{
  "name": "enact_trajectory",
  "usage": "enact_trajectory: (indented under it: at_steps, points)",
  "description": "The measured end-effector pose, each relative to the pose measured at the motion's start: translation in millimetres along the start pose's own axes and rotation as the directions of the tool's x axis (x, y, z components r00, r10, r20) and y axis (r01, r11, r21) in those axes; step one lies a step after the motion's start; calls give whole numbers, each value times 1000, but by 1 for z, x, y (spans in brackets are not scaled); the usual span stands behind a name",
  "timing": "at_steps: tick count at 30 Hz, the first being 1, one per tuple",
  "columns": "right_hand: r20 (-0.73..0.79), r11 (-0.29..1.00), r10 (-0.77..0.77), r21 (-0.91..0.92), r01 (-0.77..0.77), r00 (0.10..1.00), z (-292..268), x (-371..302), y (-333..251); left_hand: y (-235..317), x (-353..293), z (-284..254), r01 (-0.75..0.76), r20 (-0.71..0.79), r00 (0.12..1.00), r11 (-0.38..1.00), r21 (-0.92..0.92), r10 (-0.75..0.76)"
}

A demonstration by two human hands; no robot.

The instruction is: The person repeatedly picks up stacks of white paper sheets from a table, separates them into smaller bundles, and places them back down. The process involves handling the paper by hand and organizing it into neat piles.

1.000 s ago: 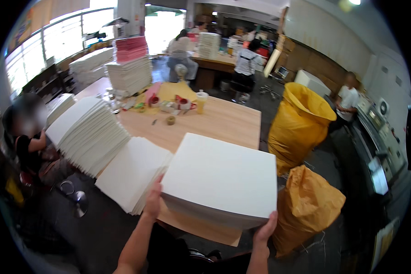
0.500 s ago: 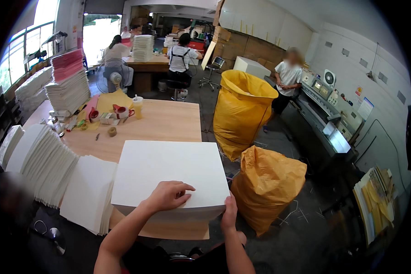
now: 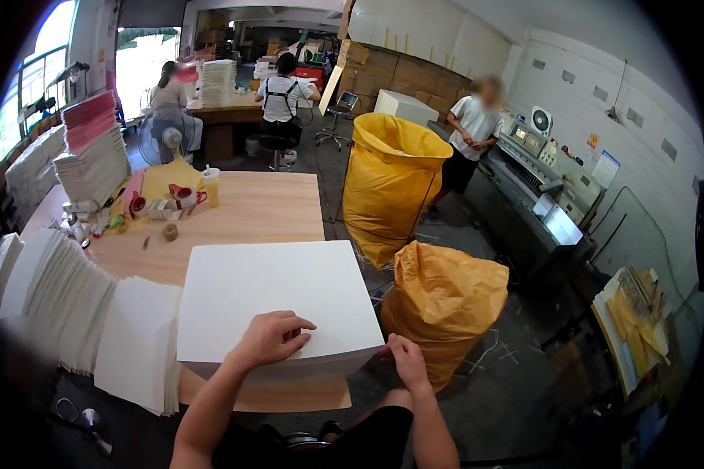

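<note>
A tall stack of white paper [image 3: 278, 293] sits on the wooden table in front of me, near its front edge. My left hand [image 3: 274, 338] lies on top of the stack close to the near edge, thumb and index finger apart, holding nothing. At the stack's near right corner is my right hand [image 3: 407, 359], its fingers curled in and pressed together. Whatever might be between those fingers is too small to make out. Left of the stack, more white sheets [image 3: 137, 332] lie in a slanting, fanned pile [image 3: 62, 293].
Tape rolls [image 3: 170, 231], a drink cup [image 3: 211, 186] and a tall pink-and-white paper pile [image 3: 94, 144] stand on the table [image 3: 281, 203]. Two yellow sacks [image 3: 399, 187] stand to the right. A person [image 3: 477, 125] stands by a long machine [image 3: 540, 180]; two others sit farther back.
My right hand has turned and shifted outward at the stack's corner, its fingers now curled instead of along the side. My left hand stays on top. The whole view has swung slightly right.
</note>
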State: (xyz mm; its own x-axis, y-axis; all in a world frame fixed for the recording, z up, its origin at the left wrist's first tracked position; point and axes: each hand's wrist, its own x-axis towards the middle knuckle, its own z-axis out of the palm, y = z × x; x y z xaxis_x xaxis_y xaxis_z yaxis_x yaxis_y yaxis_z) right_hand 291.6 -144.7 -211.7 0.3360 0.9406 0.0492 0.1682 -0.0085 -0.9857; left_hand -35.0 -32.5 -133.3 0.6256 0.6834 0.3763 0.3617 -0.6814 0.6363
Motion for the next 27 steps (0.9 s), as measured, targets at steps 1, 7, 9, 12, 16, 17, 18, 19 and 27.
enact_trajectory:
  at_steps: [1, 7, 9, 12, 16, 17, 18, 19, 27]
  points:
    - [6, 991, 73, 113, -73, 997, -2, 1, 6, 1, 1, -1, 1, -6, 1000, 1000, -24, -1]
    - [-38, 996, 37, 84, -34, 999, 6, -3, 22, 0, 3, 0, 35, -6, 999, 995, -96, -36]
    - [-53, 999, -15, -30, 13, 998, 11, -2, 15, -1, 0, 2, 35, -15, 999, 994, -107, -36]
    - [-67, 989, -64, -135, 54, 996, 15, -2, -5, -3, -2, 1, 16, 0, 1000, 998, -65, -16]
    - [-56, 963, -152, -234, 135, 987, 12, 1, -2, -8, 0, -1, -19, 20, 1000, 1000, -8, 19]
    - [-51, 949, -160, -282, 140, 986, 9, 1, -6, -14, 1, 3, -50, 13, 999, 999, -19, 50]
    - [-34, 934, -169, -324, 150, 985, 7, -1, -13, -12, 0, 2, -37, 21, 999, 999, -11, 38]
    - [-35, 915, -217, -357, 190, 976, 8, -2, -17, -16, 0, 7, -40, 11, 999, 999, -34, 40]
    - [96, 788, -300, -535, 304, 949, -2, 0, -14, -13, -3, 10, -91, -38, 995, 993, -73, 89]
